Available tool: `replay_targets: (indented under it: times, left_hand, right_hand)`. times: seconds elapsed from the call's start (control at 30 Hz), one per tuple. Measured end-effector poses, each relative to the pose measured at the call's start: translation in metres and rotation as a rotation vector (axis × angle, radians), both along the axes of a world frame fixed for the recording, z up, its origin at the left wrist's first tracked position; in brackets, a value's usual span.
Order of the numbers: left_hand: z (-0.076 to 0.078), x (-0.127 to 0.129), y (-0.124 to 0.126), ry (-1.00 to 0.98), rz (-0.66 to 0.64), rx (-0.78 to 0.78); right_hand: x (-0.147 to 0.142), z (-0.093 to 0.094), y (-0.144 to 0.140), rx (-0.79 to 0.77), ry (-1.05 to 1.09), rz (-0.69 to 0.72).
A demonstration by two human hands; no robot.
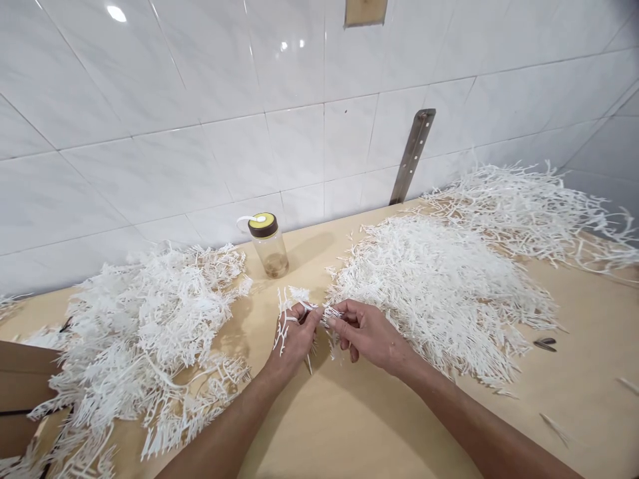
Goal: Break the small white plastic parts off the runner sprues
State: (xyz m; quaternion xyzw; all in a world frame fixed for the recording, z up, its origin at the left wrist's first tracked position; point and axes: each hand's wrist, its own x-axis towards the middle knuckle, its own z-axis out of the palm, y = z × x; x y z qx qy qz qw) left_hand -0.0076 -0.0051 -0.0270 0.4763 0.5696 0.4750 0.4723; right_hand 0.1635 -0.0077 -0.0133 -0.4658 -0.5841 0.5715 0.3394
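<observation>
My left hand is closed on a white branched plastic sprig, whose thin twigs stick out past the fingers and over the back of the hand. Close beside it, my right hand pinches small white sprig pieces between thumb and forefinger. The fingertips of both hands almost meet above the table. On the right lies a broad heap of fine white sprigs. Another tangled heap of white sprigs spreads to the left of my left hand.
A clear bottle with a yellow-green lid stands behind my hands. Longer bare white branches lie at the back right. A perforated metal strip leans on the tiled wall. A small dark metal object and a cardboard box are at the sides.
</observation>
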Motion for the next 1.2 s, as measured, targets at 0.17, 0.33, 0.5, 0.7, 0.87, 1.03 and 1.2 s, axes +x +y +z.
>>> replay_targets:
  times: [0.17, 0.33, 0.5, 0.7, 0.87, 1.03, 1.2]
  left_hand:
    - [0.002, 0.003, -0.002, -0.086, -0.048, -0.032]
    - [0.012, 0.005, -0.006, -0.151, -0.176, -0.147]
    - [0.015, 0.004, -0.007, -0.163, -0.205, -0.213]
    - [0.017, 0.005, -0.007, -0.248, -0.172, -0.212]
    - [0.020, 0.005, -0.008, -0.247, -0.226, -0.240]
    - [0.023, 0.006, -0.009, -0.270, -0.216, -0.256]
    - [0.026, 0.005, -0.010, -0.330, -0.218, -0.326]
  right_hand:
    - [0.004, 0.006, 0.002, 0.078, -0.067, -0.056]
    - [0.004, 0.012, 0.003, 0.107, -0.105, -0.159]
    - [0.004, 0.016, 0.002, 0.130, -0.157, -0.188]
    - [0.007, 0.012, 0.005, 0.315, -0.257, -0.175]
    - [0.008, 0.011, 0.005, 0.365, -0.294, -0.176]
    - [0.008, 0.013, 0.002, 0.464, -0.333, -0.138]
    - [0.007, 0.013, 0.000, 0.630, -0.385, -0.106]
